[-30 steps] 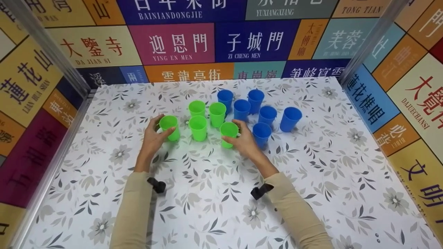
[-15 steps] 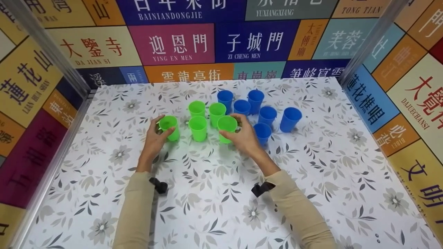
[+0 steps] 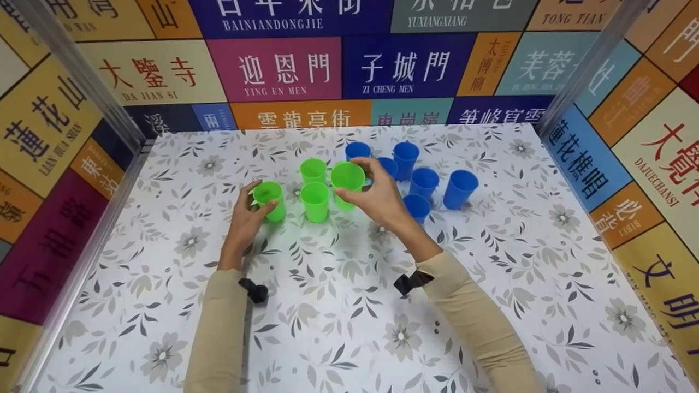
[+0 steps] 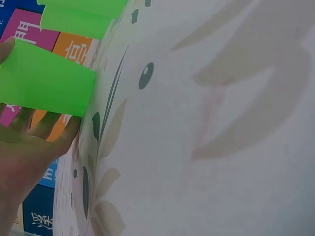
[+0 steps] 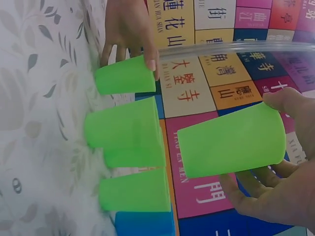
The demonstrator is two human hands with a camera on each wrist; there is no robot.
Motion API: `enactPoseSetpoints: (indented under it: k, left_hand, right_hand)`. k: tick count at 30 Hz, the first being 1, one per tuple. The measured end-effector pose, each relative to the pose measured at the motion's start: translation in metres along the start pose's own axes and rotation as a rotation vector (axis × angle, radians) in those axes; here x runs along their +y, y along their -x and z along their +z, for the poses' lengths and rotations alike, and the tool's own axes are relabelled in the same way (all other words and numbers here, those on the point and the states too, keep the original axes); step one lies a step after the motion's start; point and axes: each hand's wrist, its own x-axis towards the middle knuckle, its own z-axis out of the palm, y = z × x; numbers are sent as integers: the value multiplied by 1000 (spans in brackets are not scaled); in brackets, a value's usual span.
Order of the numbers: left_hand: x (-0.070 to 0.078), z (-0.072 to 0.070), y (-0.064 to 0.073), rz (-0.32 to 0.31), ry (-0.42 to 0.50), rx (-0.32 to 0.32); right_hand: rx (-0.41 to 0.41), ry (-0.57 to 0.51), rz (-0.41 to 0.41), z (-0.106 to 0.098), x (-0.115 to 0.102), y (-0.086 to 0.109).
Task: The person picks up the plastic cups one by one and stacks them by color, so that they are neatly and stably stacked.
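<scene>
Left hand (image 3: 247,215) grips leftmost green cup (image 3: 274,204), left of centre | right hand (image 3: 382,197) holds raised green cup (image 3: 348,177), centre; blue cups (image 3: 424,179) just right | floral tabletop (image 3: 322,327) spreads across lower half, far edge by wall (image 3: 276,68)

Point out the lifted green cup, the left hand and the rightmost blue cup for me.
Lifted green cup (image 5: 230,142): right wrist view, middle of its side wall.
Left hand (image 3: 244,216): head view, middle of the hand.
Rightmost blue cup (image 3: 460,194): head view, outer wall.
</scene>
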Motion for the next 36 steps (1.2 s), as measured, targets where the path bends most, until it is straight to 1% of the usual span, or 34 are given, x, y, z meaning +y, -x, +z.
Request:
enactPoseSetpoints:
  k: [6,10,15,20,26,29,31,36]
  left_hand:
    - [-2,3,-2,7,18,8]
    - [-4,3,-3,1,19,10]
    - [-4,3,-4,-7,31,3]
    - [-3,1,-2,9,23,-5]
    - [-3,2,-1,39,1,-6]
    - [-2,2,-1,46,-19,5]
    - [-1,2,-1,39,-33,9]
    - [0,1,0,22,-47,-1]
  right_hand:
    - [-19,-1,-30,12,-13,-12]
    - [-28,-18,-57,24,-21,-20]
    - [-55,-9,-80,41,-29,-31]
    - [-100,-6,-66,56,-36,-41]
    - [-99,35,-51,72,-37,-55]
    - [-117,36,-40,80,-36,-63]
    - [-134,37,-28,86,-35,-68]
    - [-144,37,-4,99,-33,-76]
